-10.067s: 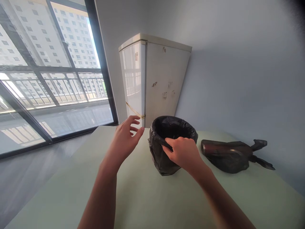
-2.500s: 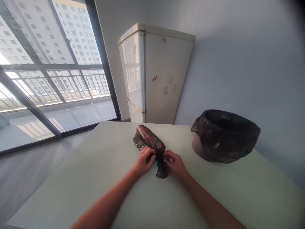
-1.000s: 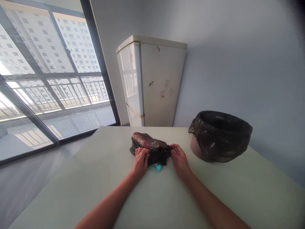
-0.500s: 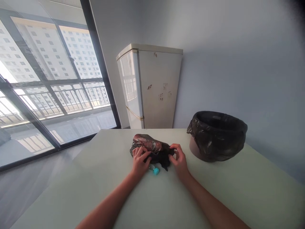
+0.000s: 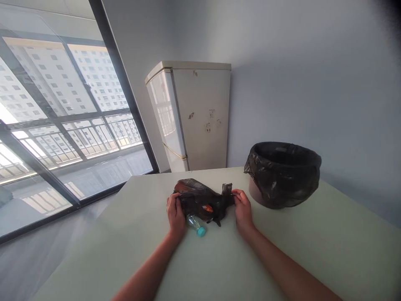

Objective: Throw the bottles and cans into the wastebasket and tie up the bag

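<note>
Now the left hand (image 5: 175, 211) has slid to the far left end of the black bag (image 5: 196, 194), and more of the clear bottle (image 5: 193, 221) pokes out from under it. I see the bag lying on its side on the pale green table (image 5: 200, 271), between both hands. The left fingers are bent and close together over the bag's end, but I can't see what the thumb does. The right hand (image 5: 243, 209) has its bent fingers near each other, with the tips at the bunched-up end. I can't tell if they pinch it. Something orange (image 5: 207, 207) shows in the middle of the bag. The bottle's blue-green cap (image 5: 201, 231) points toward me. Over on the right stands a bin (image 5: 256, 195) with a black liner (image 5: 282, 184) folded over its rim. Behind the table I see a white fridge (image 5: 203, 96).
</note>
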Motion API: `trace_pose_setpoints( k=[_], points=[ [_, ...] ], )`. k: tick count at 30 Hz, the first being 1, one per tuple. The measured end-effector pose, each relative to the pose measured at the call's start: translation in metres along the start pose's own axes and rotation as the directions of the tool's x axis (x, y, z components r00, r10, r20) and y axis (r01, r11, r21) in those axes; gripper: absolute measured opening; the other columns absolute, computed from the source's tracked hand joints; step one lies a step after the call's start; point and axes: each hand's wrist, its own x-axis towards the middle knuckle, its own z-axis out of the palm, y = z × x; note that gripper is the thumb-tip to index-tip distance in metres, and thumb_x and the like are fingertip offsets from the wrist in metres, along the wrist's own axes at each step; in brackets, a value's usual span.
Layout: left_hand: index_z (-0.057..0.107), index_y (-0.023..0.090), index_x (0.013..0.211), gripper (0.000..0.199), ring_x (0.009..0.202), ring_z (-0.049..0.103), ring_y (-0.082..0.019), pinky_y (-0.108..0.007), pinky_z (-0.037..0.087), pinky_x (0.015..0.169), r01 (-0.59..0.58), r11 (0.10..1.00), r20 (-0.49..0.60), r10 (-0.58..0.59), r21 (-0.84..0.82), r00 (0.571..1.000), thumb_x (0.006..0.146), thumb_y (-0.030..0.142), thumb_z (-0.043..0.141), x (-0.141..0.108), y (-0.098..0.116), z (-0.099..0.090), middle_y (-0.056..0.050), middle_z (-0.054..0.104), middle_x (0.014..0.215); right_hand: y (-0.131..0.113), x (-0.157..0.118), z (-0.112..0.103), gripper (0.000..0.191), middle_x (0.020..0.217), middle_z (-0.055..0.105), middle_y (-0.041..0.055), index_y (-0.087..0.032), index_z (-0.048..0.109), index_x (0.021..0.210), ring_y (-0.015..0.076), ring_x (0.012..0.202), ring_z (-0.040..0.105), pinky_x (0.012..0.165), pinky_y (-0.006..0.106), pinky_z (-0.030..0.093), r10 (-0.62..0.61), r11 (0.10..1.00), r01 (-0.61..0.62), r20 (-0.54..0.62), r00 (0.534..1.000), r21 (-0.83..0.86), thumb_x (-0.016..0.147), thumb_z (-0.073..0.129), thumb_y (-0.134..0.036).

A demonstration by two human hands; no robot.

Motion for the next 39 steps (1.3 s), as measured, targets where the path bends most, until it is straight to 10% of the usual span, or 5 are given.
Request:
trace_pose_setpoints(
  k=[6, 11, 25, 33, 39],
  points=[
    [0.065, 0.024, 0.104, 0.026, 0.103, 0.058, -0.023, -0.039, 0.048, 0.094, -0.013, 0.999, 0.009, 0.014, -0.053, 1.000, 0.107, 0.038, 0.044, 0.005, 0.001, 0.002, -0.006, 0.060, 0.107, -0.031, -0.016, -0.008, 0.024, 0.112, 0.062, 0.0086, -0.026, 0.065, 0.103, 0.0279, 0.105, 0.056, 0.099, 0.046, 0.044, -0.302, 0.946, 0.295, -0.033, 0.953, -0.135, 0.080, 0.060, -0.022],
    [0.068, 0.023, 0.110, 0.024, 0.117, 0.058, -0.025, -0.041, 0.047, 0.104, -0.045, 0.993, 0.090, 0.054, -0.107, 0.994, 0.106, 0.036, 0.047, 0.007, 0.007, 0.001, -0.008, 0.059, 0.121, -0.048, -0.038, -0.001, 0.029, 0.104, 0.069, 0.0088, -0.028, 0.071, 0.101, 0.0260, 0.094, 0.062, 0.086, 0.044, 0.053, -0.505, 0.698, 0.708, 0.626, 0.594, -0.108, 0.089, 0.051, -0.009],
    [0.063, 0.024, 0.109, 0.023, 0.096, 0.064, -0.021, -0.032, 0.053, 0.078, 0.145, 0.989, 0.112, -0.142, -0.016, 0.984, 0.103, 0.042, 0.049, 0.002, -0.011, 0.008, -0.006, 0.063, 0.109, -0.037, -0.019, -0.002, 0.037, 0.120, 0.074, 0.0051, -0.030, 0.072, 0.121, 0.0276, 0.101, 0.071, 0.083, 0.040, 0.054, -0.250, 0.750, 0.530, 0.571, 0.782, -0.396, 0.095, 0.049, -0.018],
    [0.062, 0.025, 0.117, 0.030, 0.103, 0.065, -0.022, -0.038, 0.054, 0.090, 0.178, 0.984, 0.255, -0.170, -0.006, 0.952, 0.104, 0.048, 0.047, -0.001, -0.008, 0.012, -0.007, 0.065, 0.115, -0.054, -0.031, 0.003, 0.027, 0.052, 0.050, 0.0006, -0.025, 0.059, 0.061, 0.0154, 0.046, 0.040, 0.054, 0.032, 0.023, -0.208, 0.756, 0.402, 0.392, 0.896, -0.518, 0.087, 0.066, -0.030],
    [0.059, 0.025, 0.127, 0.041, 0.090, 0.067, -0.021, -0.035, 0.055, 0.080, 0.273, 0.957, 0.353, -0.224, -0.095, 0.909, 0.102, 0.055, 0.049, -0.001, -0.002, 0.011, -0.006, 0.069, 0.101, -0.076, -0.057, 0.013, 0.025, 0.064, 0.060, -0.0002, -0.023, 0.066, 0.075, 0.0161, 0.058, 0.048, 0.060, 0.029, 0.032, -0.033, 0.942, 0.271, 0.753, 0.657, -0.196, 0.097, 0.056, -0.028]
  ],
)
